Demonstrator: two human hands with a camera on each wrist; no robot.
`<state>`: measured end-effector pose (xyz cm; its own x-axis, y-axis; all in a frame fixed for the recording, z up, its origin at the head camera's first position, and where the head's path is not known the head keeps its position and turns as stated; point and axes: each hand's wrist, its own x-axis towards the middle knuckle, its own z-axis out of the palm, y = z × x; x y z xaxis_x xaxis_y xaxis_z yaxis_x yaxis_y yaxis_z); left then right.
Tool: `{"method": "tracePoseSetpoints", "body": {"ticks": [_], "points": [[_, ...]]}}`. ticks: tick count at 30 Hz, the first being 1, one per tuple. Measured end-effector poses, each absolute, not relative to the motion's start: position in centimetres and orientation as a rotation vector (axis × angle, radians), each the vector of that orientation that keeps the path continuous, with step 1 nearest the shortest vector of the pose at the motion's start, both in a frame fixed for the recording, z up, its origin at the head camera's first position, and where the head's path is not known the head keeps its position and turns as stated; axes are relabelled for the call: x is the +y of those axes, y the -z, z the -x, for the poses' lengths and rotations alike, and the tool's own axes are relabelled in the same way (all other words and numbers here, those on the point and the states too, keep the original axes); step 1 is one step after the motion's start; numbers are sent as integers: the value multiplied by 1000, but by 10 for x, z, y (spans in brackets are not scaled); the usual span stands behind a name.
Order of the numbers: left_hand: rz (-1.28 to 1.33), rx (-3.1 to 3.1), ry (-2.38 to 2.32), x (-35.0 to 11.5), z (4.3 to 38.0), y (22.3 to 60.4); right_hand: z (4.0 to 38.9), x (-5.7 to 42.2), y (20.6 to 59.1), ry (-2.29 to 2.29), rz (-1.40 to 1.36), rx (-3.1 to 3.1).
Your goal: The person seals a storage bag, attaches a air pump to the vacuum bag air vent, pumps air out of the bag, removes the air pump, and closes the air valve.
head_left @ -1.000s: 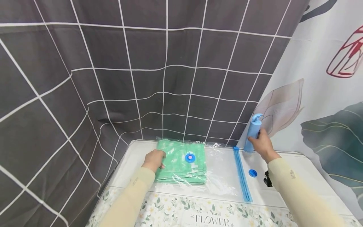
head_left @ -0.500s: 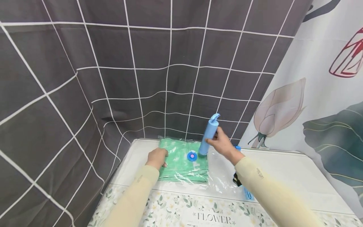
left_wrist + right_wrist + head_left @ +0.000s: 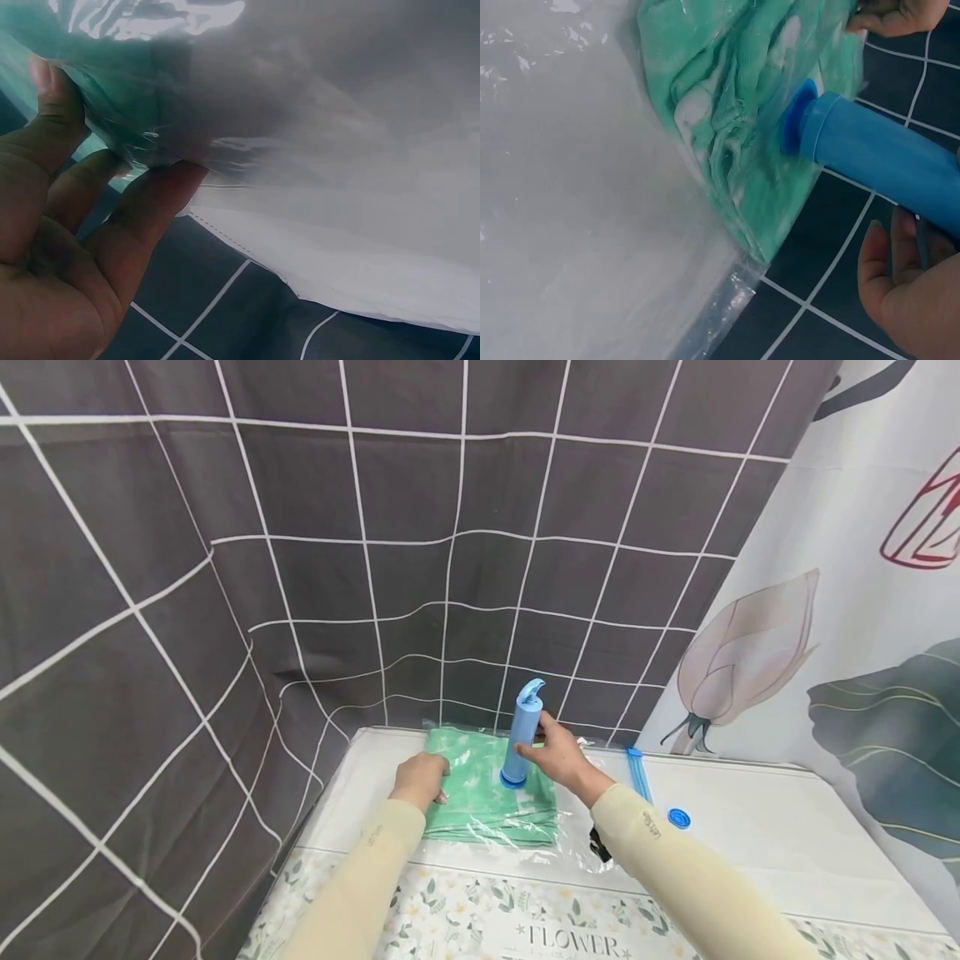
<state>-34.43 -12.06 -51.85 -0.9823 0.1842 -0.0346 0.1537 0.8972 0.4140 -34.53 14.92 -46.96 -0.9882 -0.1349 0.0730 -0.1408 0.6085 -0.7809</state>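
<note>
A clear plastic vacuum storage bag point(image 3: 576, 831) lies flat, with folded green-and-white cloth point(image 3: 472, 814) inside it. My right hand point(image 3: 562, 753) grips a light blue hand pump point(image 3: 522, 735), which stands slightly tilted over the bag. In the right wrist view, the pump's end meets the round blue valve point(image 3: 799, 120); whether it is fully seated I cannot tell. At the bag's left edge my left hand point(image 3: 420, 779) pinches the plastic, thumb and fingers around the edge in the left wrist view. The pump hides most of the valve from the head view.
To the right lies a round blue cap point(image 3: 678, 817) on the white tabletop point(image 3: 757, 810). The bag's blue zip strip point(image 3: 639, 774) is partly covered by the right sleeve. A dark gridded curtain point(image 3: 405, 577) hangs behind, and a floral cloth point(image 3: 450, 910) covers the front.
My right hand has carried the pump leftward from beside the zip strip and lowered it onto the valve. The left hand has stayed at the bag's left edge.
</note>
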Motion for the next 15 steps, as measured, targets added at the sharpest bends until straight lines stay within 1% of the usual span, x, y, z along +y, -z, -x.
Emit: {"method": "tracePoseSetpoints", "body": {"ticks": [4, 9, 10, 15], "points": [[-273, 3002, -622, -123, 345, 518, 344, 146, 469, -1296, -250, -2823], [-299, 3006, -569, -123, 344, 516, 343, 144, 471, -1234, -191, -2827], [-328, 3022, -554, -125, 348, 522, 343, 144, 471, -1224, -181, -2825], [-320, 3020, -547, -124, 347, 524, 343, 143, 469, -1191, -174, -2834]]}}
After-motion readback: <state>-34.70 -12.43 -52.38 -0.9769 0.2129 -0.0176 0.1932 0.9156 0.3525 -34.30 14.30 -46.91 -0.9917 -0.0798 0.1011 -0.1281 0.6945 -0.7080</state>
